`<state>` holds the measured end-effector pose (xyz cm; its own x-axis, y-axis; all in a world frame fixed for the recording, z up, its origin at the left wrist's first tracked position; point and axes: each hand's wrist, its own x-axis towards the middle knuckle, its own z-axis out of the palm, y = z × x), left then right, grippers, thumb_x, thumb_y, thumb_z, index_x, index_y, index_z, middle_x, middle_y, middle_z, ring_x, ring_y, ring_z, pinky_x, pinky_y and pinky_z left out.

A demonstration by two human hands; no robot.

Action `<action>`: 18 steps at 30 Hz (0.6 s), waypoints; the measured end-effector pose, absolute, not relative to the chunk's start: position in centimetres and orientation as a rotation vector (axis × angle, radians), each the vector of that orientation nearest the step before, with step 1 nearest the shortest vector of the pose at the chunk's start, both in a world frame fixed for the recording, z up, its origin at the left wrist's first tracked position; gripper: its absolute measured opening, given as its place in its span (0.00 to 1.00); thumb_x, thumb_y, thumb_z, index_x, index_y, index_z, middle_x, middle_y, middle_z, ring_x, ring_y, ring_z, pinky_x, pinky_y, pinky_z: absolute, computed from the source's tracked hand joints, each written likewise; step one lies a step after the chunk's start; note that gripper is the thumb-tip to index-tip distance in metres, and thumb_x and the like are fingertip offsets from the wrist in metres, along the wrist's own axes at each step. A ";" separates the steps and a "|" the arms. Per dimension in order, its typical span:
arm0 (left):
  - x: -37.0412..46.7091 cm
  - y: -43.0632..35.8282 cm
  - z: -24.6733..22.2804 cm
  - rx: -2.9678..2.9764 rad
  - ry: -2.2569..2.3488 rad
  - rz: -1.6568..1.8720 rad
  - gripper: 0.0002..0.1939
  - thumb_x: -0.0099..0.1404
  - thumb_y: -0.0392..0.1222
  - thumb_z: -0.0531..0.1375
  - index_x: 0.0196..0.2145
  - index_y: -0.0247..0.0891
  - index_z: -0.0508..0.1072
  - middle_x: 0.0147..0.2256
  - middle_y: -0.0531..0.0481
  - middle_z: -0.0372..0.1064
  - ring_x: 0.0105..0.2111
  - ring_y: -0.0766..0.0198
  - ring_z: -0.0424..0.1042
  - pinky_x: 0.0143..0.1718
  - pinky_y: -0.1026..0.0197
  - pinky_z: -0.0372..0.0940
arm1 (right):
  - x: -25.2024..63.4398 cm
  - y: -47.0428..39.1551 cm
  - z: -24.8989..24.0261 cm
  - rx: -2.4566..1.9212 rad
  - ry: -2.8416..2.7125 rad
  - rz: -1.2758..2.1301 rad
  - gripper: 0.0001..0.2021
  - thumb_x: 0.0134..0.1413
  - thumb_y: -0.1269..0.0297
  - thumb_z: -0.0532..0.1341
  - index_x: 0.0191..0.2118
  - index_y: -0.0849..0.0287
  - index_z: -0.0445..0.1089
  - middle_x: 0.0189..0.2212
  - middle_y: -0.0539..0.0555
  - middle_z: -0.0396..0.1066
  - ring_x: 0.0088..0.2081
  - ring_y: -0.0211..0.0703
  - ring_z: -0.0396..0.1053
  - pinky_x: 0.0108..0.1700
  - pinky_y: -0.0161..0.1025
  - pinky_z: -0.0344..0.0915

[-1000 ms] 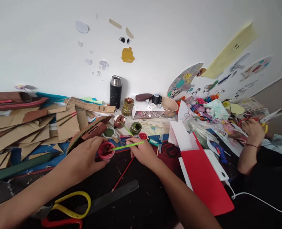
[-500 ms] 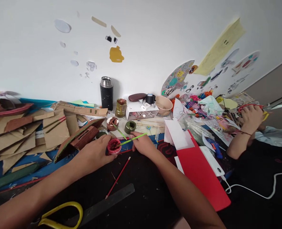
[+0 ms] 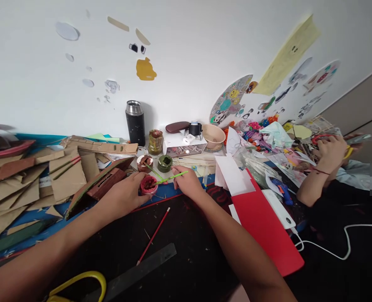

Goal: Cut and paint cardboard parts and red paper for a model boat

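Observation:
My left hand is wrapped around a small jar of red paint near the blue mat's edge. A bright green paintbrush is pinched in my right hand, its bristle end over or in the mouth of that jar. Just behind stand a jar of brown paint with another brush leaning out of it, and a jar of dark green paint. A painted cardboard boat lies tilted left of my left hand.
Cardboard pieces cover the left side. A red pencil, a ruler and yellow-handled scissors lie in front. A thermos stands by the wall. On the right are a red folder and another person's hand with scissors.
The view has shifted slightly. My left hand still holds the red paint jar, and the brush stays at its mouth. At the right, the other person's scissors have changed angle.

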<state>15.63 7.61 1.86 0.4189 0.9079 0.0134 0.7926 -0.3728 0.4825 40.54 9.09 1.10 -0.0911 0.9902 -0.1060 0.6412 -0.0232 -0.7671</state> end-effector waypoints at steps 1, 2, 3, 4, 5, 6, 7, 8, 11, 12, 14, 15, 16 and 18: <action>15.7 7.8 1.8 2.269 1.440 0.412 0.23 0.65 0.55 0.61 0.52 0.42 0.74 0.54 0.36 0.80 0.54 0.39 0.80 0.57 0.44 0.72 | 40.5 8.5 1.2 -1.684 -1.758 0.943 0.17 0.77 0.62 0.55 0.54 0.58 0.81 0.19 0.46 0.72 0.26 0.42 0.74 0.39 0.34 0.67; 15.8 7.9 1.8 2.264 1.432 0.435 0.22 0.64 0.55 0.61 0.52 0.41 0.74 0.54 0.36 0.80 0.54 0.39 0.80 0.57 0.44 0.72 | 40.5 7.8 1.4 -1.661 -1.729 0.958 0.17 0.77 0.60 0.56 0.50 0.58 0.82 0.18 0.46 0.71 0.26 0.42 0.73 0.38 0.35 0.67; 15.9 8.0 1.7 2.258 1.430 0.458 0.21 0.64 0.54 0.61 0.51 0.41 0.74 0.53 0.36 0.80 0.53 0.39 0.80 0.57 0.44 0.73 | 40.5 7.1 1.4 -1.637 -1.707 0.986 0.17 0.76 0.59 0.56 0.45 0.59 0.82 0.18 0.46 0.71 0.25 0.41 0.72 0.37 0.34 0.66; 16.1 8.1 1.7 2.253 1.434 0.478 0.21 0.64 0.53 0.61 0.51 0.41 0.74 0.53 0.36 0.80 0.53 0.39 0.80 0.57 0.44 0.73 | 40.5 6.2 1.5 -1.607 -1.684 1.027 0.17 0.77 0.58 0.57 0.44 0.58 0.82 0.17 0.45 0.69 0.23 0.40 0.70 0.36 0.34 0.65; 16.2 8.2 1.7 2.248 1.440 0.492 0.20 0.64 0.53 0.61 0.50 0.41 0.74 0.53 0.36 0.80 0.54 0.39 0.80 0.57 0.44 0.72 | 40.5 5.4 1.5 -1.580 -1.660 1.086 0.17 0.77 0.57 0.57 0.45 0.58 0.81 0.16 0.44 0.68 0.21 0.40 0.67 0.33 0.34 0.64; 16.4 8.3 1.7 2.245 1.448 0.499 0.20 0.64 0.53 0.61 0.51 0.41 0.74 0.54 0.35 0.80 0.54 0.39 0.80 0.57 0.44 0.72 | 40.5 4.6 1.5 -1.562 -1.655 1.133 0.17 0.77 0.56 0.57 0.46 0.58 0.81 0.15 0.43 0.66 0.20 0.39 0.66 0.32 0.34 0.63; 16.5 8.4 1.7 2.244 1.456 0.497 0.21 0.65 0.53 0.61 0.51 0.41 0.73 0.55 0.34 0.79 0.55 0.39 0.80 0.57 0.43 0.72 | 40.4 3.9 1.5 -1.552 -1.675 1.167 0.16 0.77 0.57 0.57 0.48 0.58 0.81 0.15 0.42 0.65 0.20 0.39 0.66 0.32 0.34 0.63; 16.7 8.6 1.6 2.244 1.464 0.485 0.22 0.66 0.53 0.61 0.52 0.40 0.73 0.56 0.33 0.78 0.55 0.39 0.79 0.57 0.43 0.73 | 40.3 3.3 1.5 -1.551 -1.701 1.177 0.16 0.77 0.57 0.57 0.49 0.58 0.81 0.15 0.42 0.65 0.20 0.39 0.66 0.33 0.34 0.63; 17.2 9.1 1.6 2.247 1.499 0.421 0.23 0.67 0.53 0.60 0.54 0.37 0.72 0.58 0.31 0.77 0.57 0.39 0.79 0.57 0.44 0.73 | 39.8 2.6 1.9 -1.585 -1.836 1.115 0.16 0.77 0.58 0.59 0.54 0.58 0.81 0.18 0.45 0.70 0.25 0.41 0.73 0.37 0.34 0.66; 17.4 9.3 1.6 2.247 1.512 0.401 0.22 0.68 0.52 0.61 0.55 0.37 0.72 0.58 0.32 0.77 0.56 0.40 0.79 0.57 0.44 0.73 | 39.6 2.7 2.1 -1.618 -1.900 1.064 0.16 0.76 0.58 0.59 0.57 0.58 0.81 0.21 0.47 0.74 0.28 0.43 0.76 0.39 0.35 0.68; 17.7 9.7 1.5 2.257 1.532 0.380 0.22 0.68 0.51 0.61 0.55 0.37 0.72 0.57 0.32 0.77 0.56 0.40 0.79 0.57 0.45 0.73 | 39.1 3.2 2.4 -1.708 -2.034 0.916 0.18 0.76 0.57 0.60 0.61 0.57 0.79 0.32 0.53 0.83 0.37 0.47 0.80 0.45 0.38 0.69; 17.8 9.9 1.5 2.265 1.541 0.375 0.22 0.69 0.51 0.61 0.56 0.36 0.72 0.58 0.32 0.77 0.56 0.40 0.79 0.56 0.45 0.73 | 38.9 3.6 2.4 -1.749 -2.098 0.831 0.19 0.76 0.57 0.60 0.63 0.56 0.78 0.39 0.56 0.85 0.42 0.49 0.81 0.48 0.39 0.70; 17.9 10.1 1.4 2.272 1.552 0.369 0.23 0.69 0.51 0.60 0.56 0.36 0.72 0.58 0.31 0.76 0.56 0.40 0.79 0.56 0.45 0.73 | 38.8 4.1 2.4 -1.781 -2.155 0.753 0.19 0.76 0.57 0.60 0.64 0.56 0.77 0.45 0.59 0.86 0.46 0.51 0.82 0.50 0.41 0.70; 18.1 10.3 1.5 2.276 1.582 0.348 0.23 0.71 0.51 0.60 0.57 0.34 0.72 0.58 0.30 0.76 0.56 0.39 0.79 0.55 0.45 0.73 | 38.5 4.8 2.3 -1.826 -2.252 0.638 0.21 0.77 0.56 0.59 0.66 0.56 0.75 0.52 0.63 0.84 0.51 0.55 0.81 0.52 0.43 0.70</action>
